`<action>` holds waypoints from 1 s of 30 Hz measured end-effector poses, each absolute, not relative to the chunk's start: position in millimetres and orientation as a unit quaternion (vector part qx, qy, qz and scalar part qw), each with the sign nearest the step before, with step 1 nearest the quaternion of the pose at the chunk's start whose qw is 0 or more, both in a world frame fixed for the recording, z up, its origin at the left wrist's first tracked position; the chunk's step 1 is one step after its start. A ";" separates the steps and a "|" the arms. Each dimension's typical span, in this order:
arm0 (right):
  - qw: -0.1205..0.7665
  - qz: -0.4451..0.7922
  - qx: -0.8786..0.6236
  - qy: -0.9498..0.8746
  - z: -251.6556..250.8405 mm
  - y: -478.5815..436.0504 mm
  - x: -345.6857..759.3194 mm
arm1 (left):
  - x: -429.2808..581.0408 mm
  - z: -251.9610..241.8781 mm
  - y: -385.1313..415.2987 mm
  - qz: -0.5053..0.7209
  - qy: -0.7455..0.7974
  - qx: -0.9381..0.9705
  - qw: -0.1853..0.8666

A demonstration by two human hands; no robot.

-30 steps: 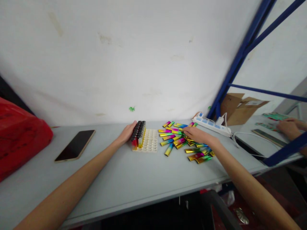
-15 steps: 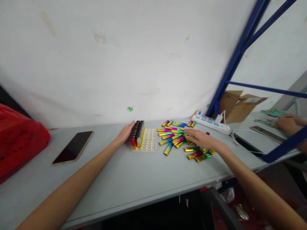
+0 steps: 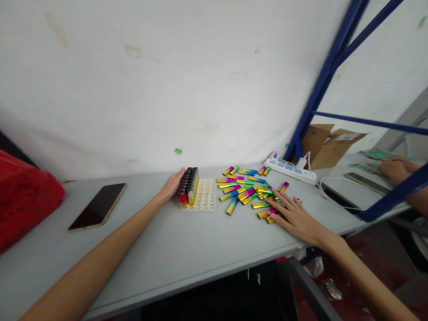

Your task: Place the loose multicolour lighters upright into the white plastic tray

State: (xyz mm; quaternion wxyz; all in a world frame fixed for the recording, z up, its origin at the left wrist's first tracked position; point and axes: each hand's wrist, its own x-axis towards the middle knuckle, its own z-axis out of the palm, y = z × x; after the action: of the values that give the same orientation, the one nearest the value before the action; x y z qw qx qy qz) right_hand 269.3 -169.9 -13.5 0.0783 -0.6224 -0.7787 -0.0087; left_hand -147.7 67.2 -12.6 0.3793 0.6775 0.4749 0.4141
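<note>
Since the earlier frame I see the right hand [image 3: 292, 219] has shifted nearer the front edge of the tabletop [image 3: 187, 254], right of the white tray [image 3: 207, 195]; its fingers are spread loose over shiny multicoloured pieces [image 3: 246, 195] scattered right of the tray. At the tray's left side, the left hand [image 3: 172, 184] rests against black-topped lighters [image 3: 189, 182] upright in it; with fingertips hidden, I can't tell whether it grips.
</note>
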 end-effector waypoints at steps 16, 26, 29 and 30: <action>0.139 -0.017 -0.566 -0.812 -9.6 -155.3 244.2 | -146.8 -9.0 64.8 0.406 0.481 0.681 0.374; 0.147 -0.018 -0.546 -0.824 -6.2 -143.2 240.4 | -146.7 -7.4 63.2 0.405 0.478 0.681 0.379; 0.142 -0.008 -0.552 -0.822 -1.9 -123.4 244.8 | -146.6 -6.9 63.2 0.404 0.479 0.681 0.378; 0.144 -0.002 -0.556 -0.819 0.2 -116.3 246.9 | -146.6 -7.0 63.4 0.404 0.481 0.680 0.378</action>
State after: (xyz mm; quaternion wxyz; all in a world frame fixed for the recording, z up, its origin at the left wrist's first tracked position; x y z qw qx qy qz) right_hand 246.9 -116.3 0.2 0.1436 -0.5558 -0.8188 -0.0022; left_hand -146.6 63.4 -7.0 0.3783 0.6802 0.4809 0.4036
